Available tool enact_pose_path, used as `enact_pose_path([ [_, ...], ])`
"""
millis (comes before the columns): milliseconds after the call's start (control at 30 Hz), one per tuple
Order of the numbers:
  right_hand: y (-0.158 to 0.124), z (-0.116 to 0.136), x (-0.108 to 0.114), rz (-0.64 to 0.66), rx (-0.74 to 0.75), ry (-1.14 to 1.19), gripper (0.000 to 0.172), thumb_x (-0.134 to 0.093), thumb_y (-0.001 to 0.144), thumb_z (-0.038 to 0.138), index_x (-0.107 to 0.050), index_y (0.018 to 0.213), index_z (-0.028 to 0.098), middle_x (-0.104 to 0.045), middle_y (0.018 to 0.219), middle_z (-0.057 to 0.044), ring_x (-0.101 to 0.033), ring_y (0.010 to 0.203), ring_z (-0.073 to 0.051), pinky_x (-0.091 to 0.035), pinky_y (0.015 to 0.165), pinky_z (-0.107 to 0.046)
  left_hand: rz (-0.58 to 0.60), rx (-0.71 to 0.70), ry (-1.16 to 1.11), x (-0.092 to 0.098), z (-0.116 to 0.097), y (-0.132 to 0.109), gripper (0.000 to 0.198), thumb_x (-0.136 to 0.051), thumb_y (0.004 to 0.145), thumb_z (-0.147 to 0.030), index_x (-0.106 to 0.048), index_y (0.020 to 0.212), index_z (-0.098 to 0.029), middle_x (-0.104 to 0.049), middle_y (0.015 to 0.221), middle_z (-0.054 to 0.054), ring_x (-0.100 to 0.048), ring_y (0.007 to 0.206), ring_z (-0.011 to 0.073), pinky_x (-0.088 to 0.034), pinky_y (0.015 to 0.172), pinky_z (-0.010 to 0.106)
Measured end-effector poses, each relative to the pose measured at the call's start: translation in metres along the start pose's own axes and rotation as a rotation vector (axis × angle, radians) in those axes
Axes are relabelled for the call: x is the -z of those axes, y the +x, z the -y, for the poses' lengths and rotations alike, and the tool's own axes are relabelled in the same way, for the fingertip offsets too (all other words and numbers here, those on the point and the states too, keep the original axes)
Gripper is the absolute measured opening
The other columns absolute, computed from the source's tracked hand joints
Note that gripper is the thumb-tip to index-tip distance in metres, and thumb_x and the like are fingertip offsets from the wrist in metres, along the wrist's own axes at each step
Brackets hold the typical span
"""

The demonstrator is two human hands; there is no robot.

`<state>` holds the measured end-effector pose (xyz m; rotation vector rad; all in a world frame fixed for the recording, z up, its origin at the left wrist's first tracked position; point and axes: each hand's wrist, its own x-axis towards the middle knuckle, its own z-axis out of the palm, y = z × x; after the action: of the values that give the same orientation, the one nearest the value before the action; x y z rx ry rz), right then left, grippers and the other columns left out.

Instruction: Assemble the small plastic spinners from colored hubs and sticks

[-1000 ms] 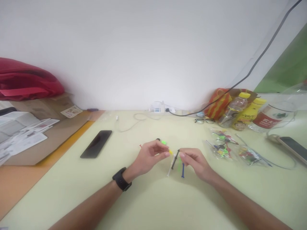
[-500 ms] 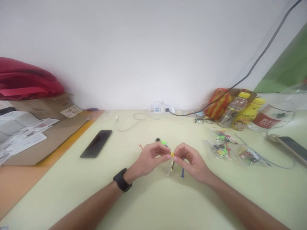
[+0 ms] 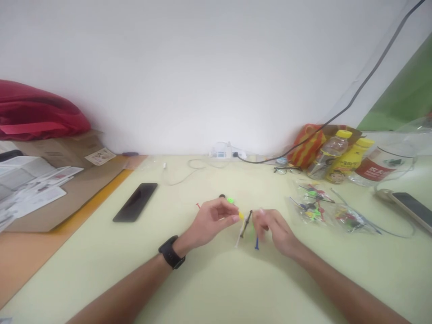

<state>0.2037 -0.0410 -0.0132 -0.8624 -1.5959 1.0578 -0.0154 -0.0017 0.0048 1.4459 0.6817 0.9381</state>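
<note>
My left hand, with a black watch on the wrist, pinches a small yellow plastic piece between thumb and forefinger. Just to the right is my right hand, apart from that piece, its bent fingers blurred above a blue stick. Whether those fingers touch anything I cannot make out. Between the hands lie a black stick and a white stick. Behind my left hand show a green round piece, a black round piece and the end of a red stick.
A phone lies to the left. At right are clear bags of coloured pieces, eyeglasses, bottles and another phone. A power strip with a black cable sits by the wall. Cardboard covers the left side.
My right hand has let go of the yellow piece and moved a little to the right and down. My left hand keeps hold of it, and the black stick is now in plain sight.
</note>
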Motion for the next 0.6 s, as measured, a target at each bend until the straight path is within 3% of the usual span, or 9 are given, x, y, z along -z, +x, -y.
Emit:
enact_pose_path([
  [33,0.001,0.000,0.002,0.025,-0.025,0.022,0.056,-0.038,0.108,0.043,-0.040,0.057,0.021,-0.034,0.054,0.003,-0.035,0.053,-0.013,-0.029,0.055,-0.031,0.001,-0.002,0.007,0.000,0.000,0.000,0.021,-0.083,0.083,-0.027,-0.070,0.093,-0.015,-0.070,0.096,0.007,-0.070,0.094,0.0188,-0.056,0.091,0.035],
  [100,0.001,0.000,0.005,0.027,-0.041,0.039,0.060,-0.039,0.107,0.046,-0.032,0.053,0.021,-0.029,0.053,0.003,-0.029,0.053,-0.013,-0.025,0.054,-0.032,0.004,-0.005,0.012,0.001,0.000,0.000,0.021,-0.082,0.083,-0.027,-0.070,0.094,-0.015,-0.070,0.096,0.007,-0.070,0.094,0.0188,-0.056,0.090,0.035],
  [300,0.003,0.009,0.001,0.010,-0.072,-0.016,0.034,-0.061,0.099,0.043,-0.052,0.076,0.020,-0.045,0.069,0.002,-0.041,0.064,-0.014,-0.031,0.060,-0.029,0.013,-0.008,0.016,0.001,0.002,0.001,0.020,-0.081,0.084,-0.027,-0.070,0.095,-0.015,-0.069,0.096,0.006,-0.068,0.094,0.0179,-0.056,0.089,0.034],
  [600,0.003,0.015,0.000,-0.017,-0.025,0.007,0.018,-0.064,0.098,0.035,-0.056,0.089,0.021,-0.054,0.080,0.000,-0.052,0.073,-0.014,-0.042,0.067,-0.029,0.013,-0.007,0.027,0.002,0.003,0.000,0.020,-0.081,0.085,-0.028,-0.070,0.095,-0.016,-0.069,0.097,0.006,-0.069,0.096,0.0191,-0.057,0.091,0.035],
])
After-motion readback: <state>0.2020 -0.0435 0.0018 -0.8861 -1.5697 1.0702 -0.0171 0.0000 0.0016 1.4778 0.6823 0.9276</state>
